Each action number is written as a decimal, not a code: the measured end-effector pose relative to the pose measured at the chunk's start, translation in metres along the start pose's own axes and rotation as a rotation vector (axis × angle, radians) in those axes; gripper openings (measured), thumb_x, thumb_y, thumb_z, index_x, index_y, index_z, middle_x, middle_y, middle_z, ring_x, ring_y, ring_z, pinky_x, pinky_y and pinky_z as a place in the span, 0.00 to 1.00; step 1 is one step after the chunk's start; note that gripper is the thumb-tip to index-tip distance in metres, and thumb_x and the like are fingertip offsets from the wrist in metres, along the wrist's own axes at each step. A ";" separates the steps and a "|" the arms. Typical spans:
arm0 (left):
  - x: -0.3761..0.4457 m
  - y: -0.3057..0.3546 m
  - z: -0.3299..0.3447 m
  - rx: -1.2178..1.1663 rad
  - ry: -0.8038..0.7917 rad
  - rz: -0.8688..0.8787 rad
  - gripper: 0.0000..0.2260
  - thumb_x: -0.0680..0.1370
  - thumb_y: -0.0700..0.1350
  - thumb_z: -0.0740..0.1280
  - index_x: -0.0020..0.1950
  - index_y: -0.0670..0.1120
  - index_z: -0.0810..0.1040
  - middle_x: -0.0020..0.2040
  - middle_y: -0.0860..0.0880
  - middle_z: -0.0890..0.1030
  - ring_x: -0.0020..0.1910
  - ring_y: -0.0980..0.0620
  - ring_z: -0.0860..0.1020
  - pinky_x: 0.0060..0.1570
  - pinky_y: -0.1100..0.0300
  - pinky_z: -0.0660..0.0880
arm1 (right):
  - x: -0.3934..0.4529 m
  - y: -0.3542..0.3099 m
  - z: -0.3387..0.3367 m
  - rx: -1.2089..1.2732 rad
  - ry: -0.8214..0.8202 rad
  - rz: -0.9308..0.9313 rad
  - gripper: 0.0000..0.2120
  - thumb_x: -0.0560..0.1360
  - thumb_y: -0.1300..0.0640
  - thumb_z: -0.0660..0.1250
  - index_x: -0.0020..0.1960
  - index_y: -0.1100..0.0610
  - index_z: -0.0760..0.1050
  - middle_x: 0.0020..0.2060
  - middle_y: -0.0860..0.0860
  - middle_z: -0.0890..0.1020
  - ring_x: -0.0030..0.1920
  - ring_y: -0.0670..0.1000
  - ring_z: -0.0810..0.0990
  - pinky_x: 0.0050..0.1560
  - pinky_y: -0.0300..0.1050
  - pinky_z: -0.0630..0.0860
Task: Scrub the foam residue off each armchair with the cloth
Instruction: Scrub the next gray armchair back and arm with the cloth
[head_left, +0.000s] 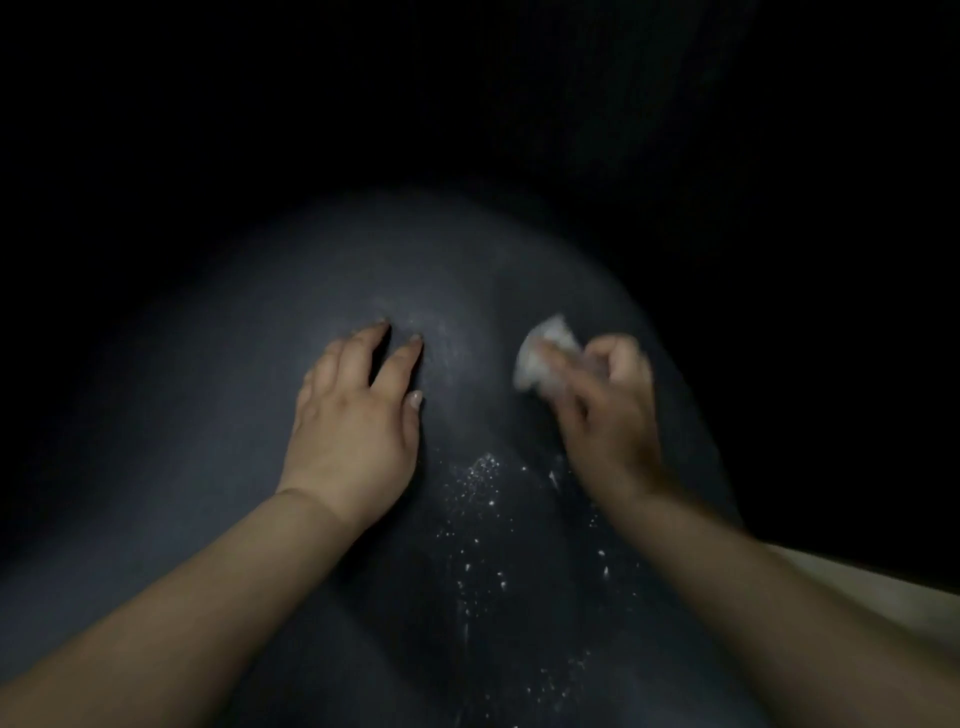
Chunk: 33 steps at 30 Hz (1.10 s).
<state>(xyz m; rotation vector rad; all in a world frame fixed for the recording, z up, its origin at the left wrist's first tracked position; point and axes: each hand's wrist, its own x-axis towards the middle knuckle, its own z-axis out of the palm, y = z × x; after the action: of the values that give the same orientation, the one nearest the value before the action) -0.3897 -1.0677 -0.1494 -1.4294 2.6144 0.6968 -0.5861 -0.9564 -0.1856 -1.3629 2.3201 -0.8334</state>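
Head view, scrubbing step under way: foam residue (483, 483) speckles the dark armchair (208, 415) nearer than both sets of fingers. Left hand (353, 415) rests flat with fingers spread; beyond, right hand (608, 400) pinches the bunched cloth (545, 353). Next move, by judgement: draw cloth back over the specks.

Dark rounded armchair (218, 415) flecked with white foam residue (483, 478); crumpled white cloth (545, 358) upon it

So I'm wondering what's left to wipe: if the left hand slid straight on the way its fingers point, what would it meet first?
Probably only bare dark armchair fabric ahead of the left hand; the foam specks lie nearer the person, though depth is murky.
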 end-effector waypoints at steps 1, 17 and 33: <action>-0.001 0.000 0.000 -0.002 0.003 -0.001 0.22 0.80 0.50 0.58 0.74 0.48 0.66 0.73 0.44 0.64 0.72 0.42 0.58 0.71 0.43 0.58 | -0.021 -0.004 -0.001 0.020 -0.047 -0.021 0.18 0.74 0.52 0.65 0.62 0.38 0.75 0.50 0.48 0.68 0.50 0.48 0.67 0.53 0.39 0.68; 0.001 -0.005 0.001 -0.002 0.025 0.042 0.22 0.79 0.51 0.59 0.74 0.49 0.67 0.72 0.44 0.65 0.70 0.43 0.60 0.69 0.43 0.59 | -0.034 -0.005 -0.008 0.030 -0.019 0.069 0.19 0.75 0.55 0.65 0.61 0.37 0.75 0.52 0.46 0.67 0.53 0.48 0.67 0.56 0.30 0.63; -0.039 -0.034 0.003 0.014 0.010 0.122 0.22 0.79 0.46 0.61 0.74 0.46 0.67 0.74 0.45 0.64 0.74 0.43 0.60 0.72 0.42 0.58 | -0.053 -0.018 -0.007 0.009 -0.144 -0.106 0.23 0.69 0.63 0.68 0.60 0.42 0.78 0.49 0.48 0.68 0.50 0.52 0.69 0.53 0.41 0.66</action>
<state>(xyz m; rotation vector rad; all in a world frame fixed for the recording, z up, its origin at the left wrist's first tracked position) -0.3411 -1.0517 -0.1533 -1.2821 2.7268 0.6846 -0.5519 -0.9147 -0.1695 -1.5017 2.1490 -0.7481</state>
